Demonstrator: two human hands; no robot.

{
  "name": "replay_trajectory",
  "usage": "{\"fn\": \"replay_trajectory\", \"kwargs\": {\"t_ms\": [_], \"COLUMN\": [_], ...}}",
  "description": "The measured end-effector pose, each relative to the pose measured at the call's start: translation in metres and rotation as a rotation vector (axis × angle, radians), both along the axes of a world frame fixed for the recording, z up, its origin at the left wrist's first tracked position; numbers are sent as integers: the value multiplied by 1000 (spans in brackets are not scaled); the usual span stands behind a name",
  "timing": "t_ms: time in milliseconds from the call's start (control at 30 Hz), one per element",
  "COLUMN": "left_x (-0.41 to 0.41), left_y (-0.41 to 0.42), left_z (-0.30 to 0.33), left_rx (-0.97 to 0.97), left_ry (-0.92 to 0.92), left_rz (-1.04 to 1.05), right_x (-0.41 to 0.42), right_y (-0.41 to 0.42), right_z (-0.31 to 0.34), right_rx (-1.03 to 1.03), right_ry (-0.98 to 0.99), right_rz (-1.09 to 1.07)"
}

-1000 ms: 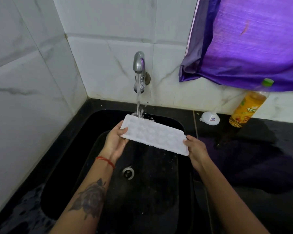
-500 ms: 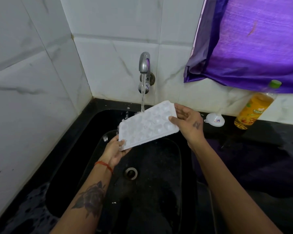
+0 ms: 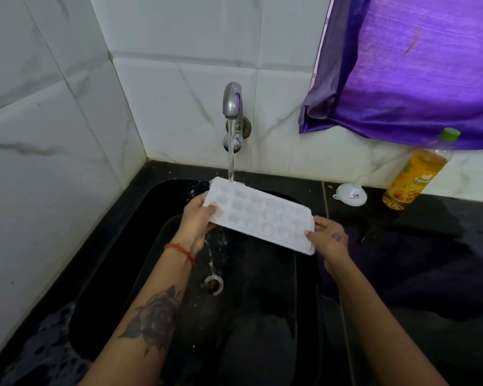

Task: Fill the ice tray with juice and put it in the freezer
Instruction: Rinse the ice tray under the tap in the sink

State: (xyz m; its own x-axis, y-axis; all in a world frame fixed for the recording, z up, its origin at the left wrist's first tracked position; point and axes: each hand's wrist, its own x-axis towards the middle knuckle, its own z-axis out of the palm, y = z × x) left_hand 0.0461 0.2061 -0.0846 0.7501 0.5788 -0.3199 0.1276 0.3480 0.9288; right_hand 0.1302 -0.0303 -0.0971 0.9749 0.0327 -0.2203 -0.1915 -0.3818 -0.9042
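A white ice tray (image 3: 262,215) is held over the black sink (image 3: 140,218), cavities facing up, its far left corner under the running water. My left hand (image 3: 197,221) grips the tray's left end. My right hand (image 3: 328,239) holds its right end. The metal tap (image 3: 232,107) on the tiled wall pours a steady stream onto the tray. Water drips from the tray's left end into the sink. A juice bottle (image 3: 418,174) with orange liquid and a green cap leans against the wall on the counter at right.
A small white funnel (image 3: 350,192) lies on the black counter (image 3: 444,232) beside the bottle. A purple cloth (image 3: 416,65) hangs on the wall above. The sink drain (image 3: 214,284) lies below the tray. White tiled walls close in at left and behind.
The tray was tilted up on its right side half a second ago; it now lies nearly level with its cavities up. My right hand has dropped down to the tray's right end.
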Motion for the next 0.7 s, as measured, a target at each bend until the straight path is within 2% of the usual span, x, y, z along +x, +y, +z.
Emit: {"fn": "replay_trajectory", "kwargs": {"t_ms": [133,333,533,700], "left_x": [-10,-42,-73,-72], "left_y": [15,59,88,74], "left_z": [12,14,-9,-30], "left_rx": [97,122,5,-129], "left_ry": [-11,-12,45,35], "left_rz": [65,199,300,345], "right_x": [-10,-15,-6,4], "right_y": [26,75,108,116], "right_z": [-14,0,26,44], "right_rx": [-47,-52,-39,-26], "right_ry": [67,-20,-194,-290], "right_rz": [128,345,392,399]}}
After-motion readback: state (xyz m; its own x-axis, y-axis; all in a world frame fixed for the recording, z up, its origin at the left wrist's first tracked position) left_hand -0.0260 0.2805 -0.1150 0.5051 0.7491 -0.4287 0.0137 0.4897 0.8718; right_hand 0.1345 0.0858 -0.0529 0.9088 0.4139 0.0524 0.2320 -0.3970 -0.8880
